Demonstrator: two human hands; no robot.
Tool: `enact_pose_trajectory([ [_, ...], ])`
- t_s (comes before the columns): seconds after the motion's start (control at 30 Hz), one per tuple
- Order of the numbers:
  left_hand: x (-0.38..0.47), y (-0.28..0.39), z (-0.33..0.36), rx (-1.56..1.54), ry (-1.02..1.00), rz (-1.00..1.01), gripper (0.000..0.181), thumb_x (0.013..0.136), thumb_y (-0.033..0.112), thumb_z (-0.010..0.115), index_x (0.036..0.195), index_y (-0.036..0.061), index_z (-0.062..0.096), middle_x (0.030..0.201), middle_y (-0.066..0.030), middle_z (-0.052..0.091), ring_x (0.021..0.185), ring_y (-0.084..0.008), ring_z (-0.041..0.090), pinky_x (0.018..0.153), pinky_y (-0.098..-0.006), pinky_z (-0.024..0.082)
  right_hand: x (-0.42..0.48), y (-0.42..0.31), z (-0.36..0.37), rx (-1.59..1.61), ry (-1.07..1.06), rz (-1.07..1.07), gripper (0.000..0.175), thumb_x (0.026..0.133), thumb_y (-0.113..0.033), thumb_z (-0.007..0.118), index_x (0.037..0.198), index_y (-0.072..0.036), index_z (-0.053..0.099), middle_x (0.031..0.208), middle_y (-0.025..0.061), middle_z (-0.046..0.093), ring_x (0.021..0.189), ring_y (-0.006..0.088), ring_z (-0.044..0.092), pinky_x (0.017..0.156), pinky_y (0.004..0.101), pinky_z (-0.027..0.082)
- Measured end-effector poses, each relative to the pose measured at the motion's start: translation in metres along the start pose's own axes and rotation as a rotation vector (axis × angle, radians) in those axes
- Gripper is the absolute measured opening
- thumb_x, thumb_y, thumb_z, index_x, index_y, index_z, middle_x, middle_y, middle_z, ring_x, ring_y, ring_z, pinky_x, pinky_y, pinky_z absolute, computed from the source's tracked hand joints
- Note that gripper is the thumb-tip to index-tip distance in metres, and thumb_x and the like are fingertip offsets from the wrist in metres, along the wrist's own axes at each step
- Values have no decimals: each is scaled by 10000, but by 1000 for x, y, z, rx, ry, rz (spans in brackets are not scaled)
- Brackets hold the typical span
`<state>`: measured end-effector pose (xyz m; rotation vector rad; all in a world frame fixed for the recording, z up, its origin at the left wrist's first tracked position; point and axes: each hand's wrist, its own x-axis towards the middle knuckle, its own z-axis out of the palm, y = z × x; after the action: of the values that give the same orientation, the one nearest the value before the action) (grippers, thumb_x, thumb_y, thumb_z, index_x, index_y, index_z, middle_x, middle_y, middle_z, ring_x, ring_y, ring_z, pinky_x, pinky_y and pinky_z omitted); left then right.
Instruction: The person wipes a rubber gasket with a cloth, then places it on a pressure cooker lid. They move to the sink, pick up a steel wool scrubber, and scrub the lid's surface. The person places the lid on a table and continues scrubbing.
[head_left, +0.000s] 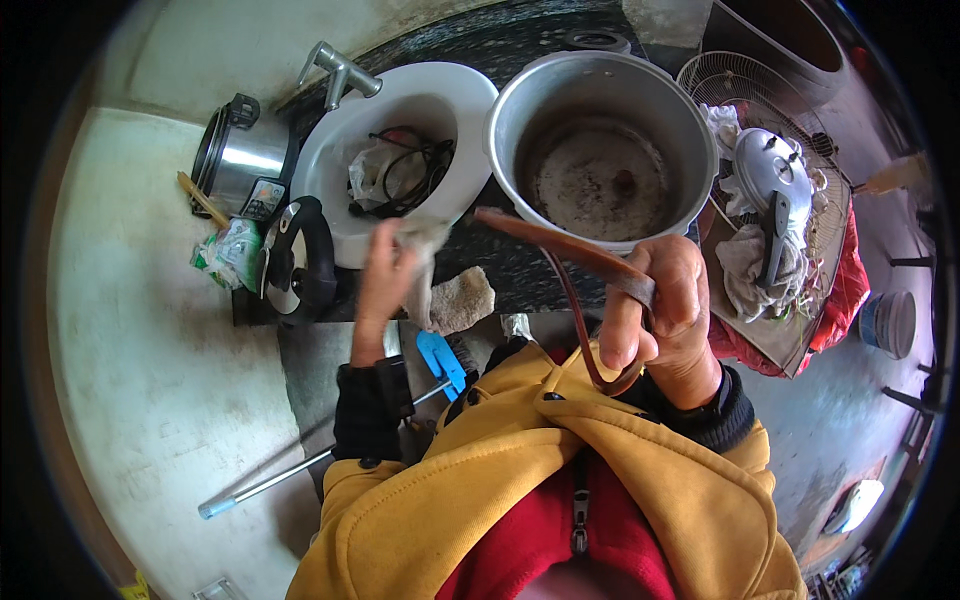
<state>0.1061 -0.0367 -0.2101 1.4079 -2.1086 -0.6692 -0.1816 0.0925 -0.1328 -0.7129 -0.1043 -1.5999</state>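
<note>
My right hand (667, 322) grips a brown rubber loop (592, 259), probably a sealing ring, that hangs over the counter's front edge. My left hand (384, 281), blurred, holds a pale cloth (421, 251) in front of the sink. Beside it a beige rag (461, 300) lies over the counter edge. Just beyond my right hand stands a large aluminium pot (600, 150), open, its inner bottom stained. In the white oval sink (322, 172) are a black cord (412, 176) and a crumpled clear plastic bag (371, 176).
Left of the sink are a steel cooker (251, 161), a black-handled lid (296, 262) and a green-white packet (229, 251). A metal faucet (337, 75) overhangs the sink. At right, a pressure-cooker lid (776, 169) rests on cloths. A blue-headed broom or mop (441, 364) leans below.
</note>
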Motion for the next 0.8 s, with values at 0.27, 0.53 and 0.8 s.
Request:
enact_pose_trajectory([
  [0.27, 18, 87, -23, -261, -169, -62, 276, 820, 140, 544, 1055, -4, 563, 1092, -127, 568, 1030, -214, 537, 872, -318, 416, -3, -3, 1, 94, 118, 177, 368, 794, -132, 640, 541, -162, 375, 787, 319, 610, 385, 51, 387, 369, 152, 296],
  [0.53, 18, 220, -37, -192, -603, 527, 169, 810, 141, 595, 795, -9, 519, 725, -130, 567, 657, -242, 591, 565, -344, 442, 10, -10, 6, -175, 112, 401, 251, 617, 121, 466, 495, -77, 370, 709, 210, 628, 443, 94, 480, 381, 169, 307],
  [0.8, 19, 221, -43, -333, -724, 260, 80, 885, 63, 512, 873, -12, 536, 614, -3, 486, 544, -49, 440, 489, -207, 379, -5, -35, -15, -574, 68, 410, 226, 638, -103, 477, 711, 48, 628, 708, 147, 636, 651, 233, 625, 650, 279, 497],
])
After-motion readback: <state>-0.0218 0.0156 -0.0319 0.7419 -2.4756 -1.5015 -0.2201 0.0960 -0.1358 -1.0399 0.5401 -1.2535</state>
